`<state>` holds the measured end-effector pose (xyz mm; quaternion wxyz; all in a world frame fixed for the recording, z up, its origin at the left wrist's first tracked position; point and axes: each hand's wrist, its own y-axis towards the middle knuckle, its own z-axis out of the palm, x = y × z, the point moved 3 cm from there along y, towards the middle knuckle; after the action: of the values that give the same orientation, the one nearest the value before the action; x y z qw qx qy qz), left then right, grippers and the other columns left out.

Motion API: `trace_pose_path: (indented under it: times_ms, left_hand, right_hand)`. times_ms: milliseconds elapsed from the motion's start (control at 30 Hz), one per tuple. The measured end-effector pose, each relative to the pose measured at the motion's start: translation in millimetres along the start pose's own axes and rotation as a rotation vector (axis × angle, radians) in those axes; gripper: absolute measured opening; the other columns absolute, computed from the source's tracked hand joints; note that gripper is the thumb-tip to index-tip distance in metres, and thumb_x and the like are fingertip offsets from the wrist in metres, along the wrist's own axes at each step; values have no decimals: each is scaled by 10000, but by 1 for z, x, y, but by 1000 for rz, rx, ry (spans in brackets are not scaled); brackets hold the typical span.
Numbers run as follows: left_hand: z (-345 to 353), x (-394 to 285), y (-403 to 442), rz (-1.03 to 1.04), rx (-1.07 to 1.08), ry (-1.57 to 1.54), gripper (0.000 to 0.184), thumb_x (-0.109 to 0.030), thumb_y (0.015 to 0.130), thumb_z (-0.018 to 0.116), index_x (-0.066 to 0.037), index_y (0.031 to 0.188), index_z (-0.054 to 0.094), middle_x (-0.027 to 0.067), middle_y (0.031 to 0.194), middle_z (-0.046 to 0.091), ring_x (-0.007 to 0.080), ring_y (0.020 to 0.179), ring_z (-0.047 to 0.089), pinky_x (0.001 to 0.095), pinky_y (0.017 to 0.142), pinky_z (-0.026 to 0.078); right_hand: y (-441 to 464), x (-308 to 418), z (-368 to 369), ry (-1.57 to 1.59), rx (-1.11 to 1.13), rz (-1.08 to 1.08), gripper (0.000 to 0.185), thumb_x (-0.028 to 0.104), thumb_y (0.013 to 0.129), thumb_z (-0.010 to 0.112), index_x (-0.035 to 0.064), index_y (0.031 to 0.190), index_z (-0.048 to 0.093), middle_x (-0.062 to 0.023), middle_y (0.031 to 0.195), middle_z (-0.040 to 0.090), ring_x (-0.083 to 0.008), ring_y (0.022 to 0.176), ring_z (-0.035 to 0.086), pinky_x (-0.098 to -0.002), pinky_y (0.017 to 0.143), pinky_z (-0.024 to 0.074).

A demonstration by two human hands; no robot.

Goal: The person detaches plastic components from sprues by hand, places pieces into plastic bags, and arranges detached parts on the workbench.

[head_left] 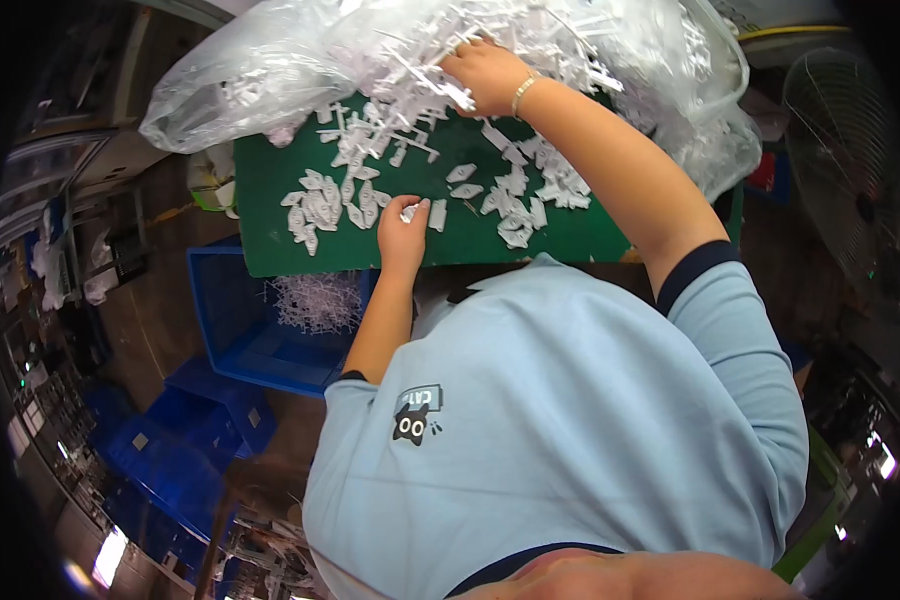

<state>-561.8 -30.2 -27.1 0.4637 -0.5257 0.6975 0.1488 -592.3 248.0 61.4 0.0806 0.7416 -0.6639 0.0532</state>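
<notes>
My left hand (403, 228) is closed around a small white plastic piece (410, 213), just above the near edge of the green tabletop (440, 250). Right beside it on the green surface lies a flat white rectangular part (438, 215). At the far side, my right hand (488, 80) reaches into a large heap of white plastic sprues (410, 65). Its fingers curl around some of the white plastic parts, with the fingertips partly hidden. Between the hands sit two loose diamond-shaped white pieces (464, 190).
Small groups of white parts lie at the left (315, 208) and right (515, 205). Clear plastic bags (250, 75) surround the heap. Below the table's left side stands a blue bin (235, 345) with thin white scraps (320, 300). A fan (840, 140) is at the right.
</notes>
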Motion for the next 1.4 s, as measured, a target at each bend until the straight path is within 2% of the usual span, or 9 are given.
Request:
trace_pose_path:
  times_ms: [33,200,400,533,600,733,833,1000,1400]
  left_hand:
    - [-8,-2,4,-293,123,-364,213,-232,887,622,-65,1019,617,51,827,602,192,683,606,342,551,502]
    - [-127,-56,54,-143,-3,-1180,180,-234,903,579,-68,969,598,11,807,596,152,635,578,280,480,463]
    - [-227,-120,136,-158,-175,-1369,568,-277,978,455,118,1347,277,305,1334,404,403,1223,489,558,1022,445]
    - [-230,-113,155,-184,-51,-1333,716,-290,995,434,123,1432,45,354,1460,162,464,1246,440,524,1059,415]
    - [-221,-104,147,-160,-118,-1221,786,-286,999,439,86,1457,-81,334,1514,-10,485,1294,388,522,1054,416]
    - [-156,-96,90,127,-352,-853,325,-228,1009,416,52,1154,495,153,981,603,236,816,615,343,739,556]
    - [-71,-55,39,215,-235,-421,124,-133,977,517,-48,908,574,17,749,586,84,581,509,223,553,419]
    - [54,-40,-19,701,121,295,147,-158,782,690,-56,876,641,98,853,617,295,828,589,408,707,474]
    - [89,-37,5,645,67,621,231,-174,681,738,-81,876,656,70,887,596,298,913,546,437,787,428]
  right_hand:
    - [-1,-2,5,-4,-24,-2,527,315,699,743,76,1138,576,-138,1063,597,-325,1061,559,-417,959,442]
    - [3,3,-4,35,95,84,646,313,646,802,100,1209,567,-114,1120,596,-291,1135,532,-444,1068,363]
    - [2,4,-5,42,102,102,657,297,647,797,89,1224,559,-115,1108,604,-291,1147,524,-448,1075,349]
    - [0,3,-3,38,85,106,656,293,646,796,94,1226,562,-114,1107,606,-288,1141,526,-443,1061,358]
    - [-2,1,-1,17,14,26,529,317,714,729,65,1151,569,-138,1070,592,-318,1077,554,-412,990,424]
    - [-1,-2,4,34,-5,12,521,321,716,722,71,1148,574,-134,1060,600,-309,1076,556,-413,1023,389]
    - [0,-1,3,21,32,36,599,300,671,775,96,1194,566,-117,1084,605,-293,1106,542,-430,1036,379]
    - [1,0,3,3,85,59,695,307,630,832,127,1242,557,-98,1128,600,-278,1145,528,-443,1052,364]
    - [-1,2,1,17,76,59,711,295,623,836,126,1254,555,-103,1121,609,-280,1148,536,-448,1057,365]
